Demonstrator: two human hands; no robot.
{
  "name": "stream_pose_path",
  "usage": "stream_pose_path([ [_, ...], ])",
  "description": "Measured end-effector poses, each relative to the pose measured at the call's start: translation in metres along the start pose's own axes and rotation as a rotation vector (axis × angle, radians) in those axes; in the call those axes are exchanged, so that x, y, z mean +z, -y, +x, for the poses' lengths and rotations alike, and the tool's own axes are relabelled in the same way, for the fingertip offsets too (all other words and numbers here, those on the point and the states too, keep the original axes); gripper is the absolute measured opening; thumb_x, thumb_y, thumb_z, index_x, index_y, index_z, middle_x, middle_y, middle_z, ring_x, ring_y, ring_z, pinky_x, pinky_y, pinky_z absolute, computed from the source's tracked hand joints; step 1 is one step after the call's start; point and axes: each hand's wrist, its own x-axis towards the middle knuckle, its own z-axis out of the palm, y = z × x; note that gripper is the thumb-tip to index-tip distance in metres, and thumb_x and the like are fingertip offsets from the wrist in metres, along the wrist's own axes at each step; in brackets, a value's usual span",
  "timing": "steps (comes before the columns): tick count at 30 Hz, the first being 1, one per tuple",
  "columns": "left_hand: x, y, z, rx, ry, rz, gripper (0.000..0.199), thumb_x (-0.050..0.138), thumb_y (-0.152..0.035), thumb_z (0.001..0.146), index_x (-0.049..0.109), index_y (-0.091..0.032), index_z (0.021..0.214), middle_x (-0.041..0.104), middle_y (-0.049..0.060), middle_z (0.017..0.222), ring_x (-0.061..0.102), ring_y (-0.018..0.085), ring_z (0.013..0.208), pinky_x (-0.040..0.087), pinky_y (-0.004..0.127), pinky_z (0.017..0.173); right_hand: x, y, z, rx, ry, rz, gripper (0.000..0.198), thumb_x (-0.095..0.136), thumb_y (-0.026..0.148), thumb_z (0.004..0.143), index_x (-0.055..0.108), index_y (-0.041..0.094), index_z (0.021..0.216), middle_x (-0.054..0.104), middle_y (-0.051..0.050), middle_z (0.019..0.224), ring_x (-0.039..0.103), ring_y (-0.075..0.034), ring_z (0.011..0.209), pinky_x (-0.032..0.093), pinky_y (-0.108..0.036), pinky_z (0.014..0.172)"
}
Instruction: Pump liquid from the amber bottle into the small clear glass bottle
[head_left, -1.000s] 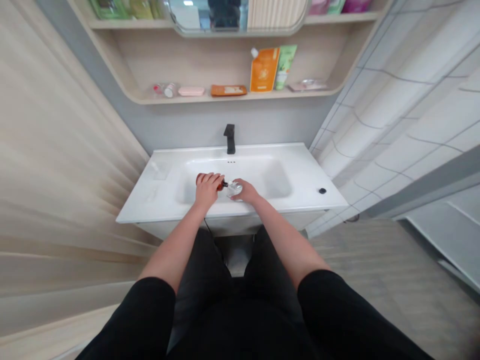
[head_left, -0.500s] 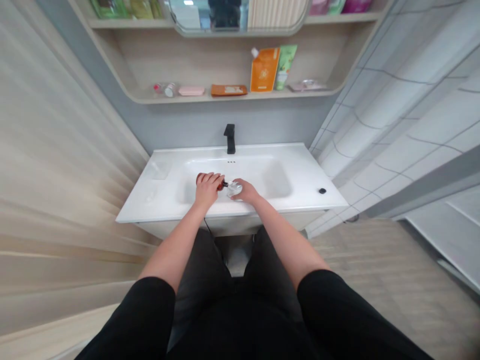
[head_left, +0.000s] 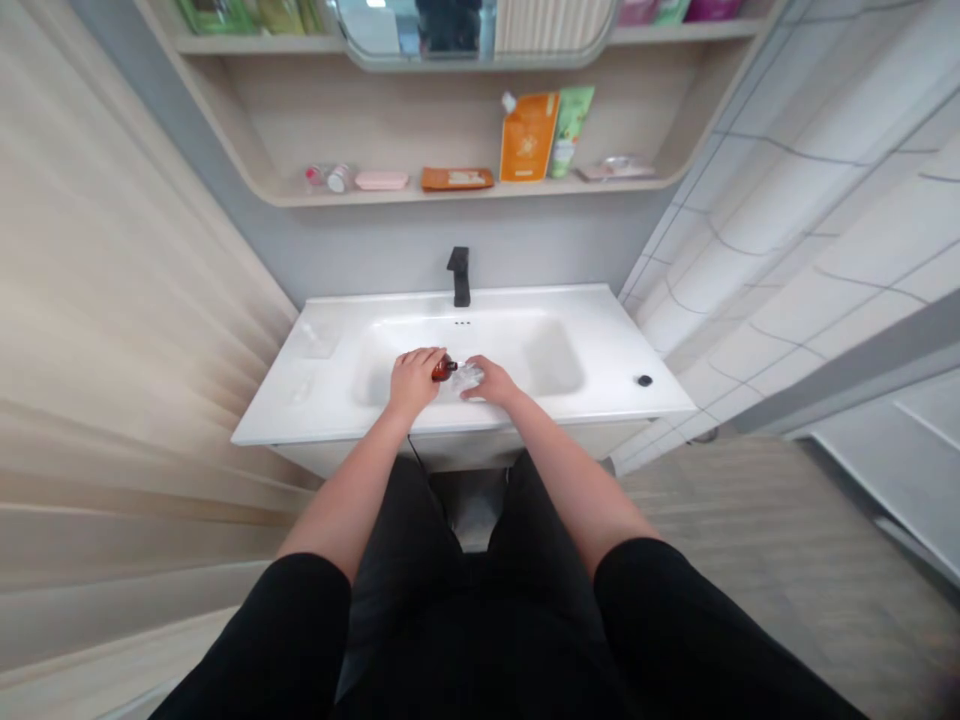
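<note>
My left hand [head_left: 414, 380] is closed around a brown bottle [head_left: 442, 370], which lies tilted on its side with its black neck pointing right. Fingers cover much of the bottle's body. Close to that neck, my right hand [head_left: 491, 382] grips a small clear container [head_left: 468, 377]; its exact shape is hard to make out. Both hands are over the front part of the white sink [head_left: 525, 400]. Whether any liquid runs between the two vessels cannot be seen.
A black faucet [head_left: 460, 277] stands behind the basin. On the counter are a round black cap [head_left: 644, 381] at right and a clear tray [head_left: 319, 340] at left. The shelf above holds an orange pouch [head_left: 529, 138], a green tube [head_left: 571, 130] and an orange packet [head_left: 457, 179].
The left hand's fingers have shifted back along the brown bottle, so more of its shoulder shows. The right hand and clear container have stayed almost in place.
</note>
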Motion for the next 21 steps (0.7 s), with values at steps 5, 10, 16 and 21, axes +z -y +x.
stream_pose_path([
  [5,0.006,0.005,0.001,-0.133,-0.088,-0.102,0.072,0.082,-0.031,0.09,0.06,-0.024,0.158,0.069,0.014,0.156,0.067,0.035,0.141,0.053,0.047,0.119,0.001,-0.003,0.002,0.028,-0.02,0.041,0.08,0.1,0.039,0.052,0.062,0.028,0.121,0.071,0.004,0.099,0.066,-0.023,0.09,0.056,-0.039,0.091],
  [10,-0.004,0.018,0.002,-0.397,-0.291,-0.265,0.087,0.097,-0.041,0.078,0.059,-0.023,0.155,0.074,0.015,0.147,0.074,0.033,0.131,0.059,0.046,0.116,0.002,-0.004,0.002,0.073,-0.026,0.248,0.077,0.095,0.045,0.055,0.056,0.029,0.119,0.066,0.004,0.096,0.066,-0.022,0.083,0.06,-0.038,0.079],
  [16,-0.062,0.056,-0.009,-0.522,-0.503,-0.423,0.084,0.099,-0.038,0.072,0.063,-0.021,0.146,0.079,0.011,0.135,0.079,0.03,0.119,0.063,0.046,0.112,0.0,0.004,-0.005,0.018,-0.015,0.459,0.076,0.093,0.045,0.058,0.052,0.03,0.12,0.066,0.003,0.099,0.071,-0.024,0.091,0.063,-0.038,0.079],
  [21,-0.119,0.1,-0.032,-0.521,-0.566,-0.459,0.079,0.1,-0.035,0.068,0.069,-0.019,0.139,0.08,0.01,0.127,0.08,0.03,0.115,0.065,0.049,0.11,-0.004,0.01,-0.006,0.003,-0.026,0.454,0.077,0.094,0.04,0.055,0.053,0.03,0.118,0.069,0.0,0.112,0.073,-0.026,0.101,0.064,-0.044,0.093],
])
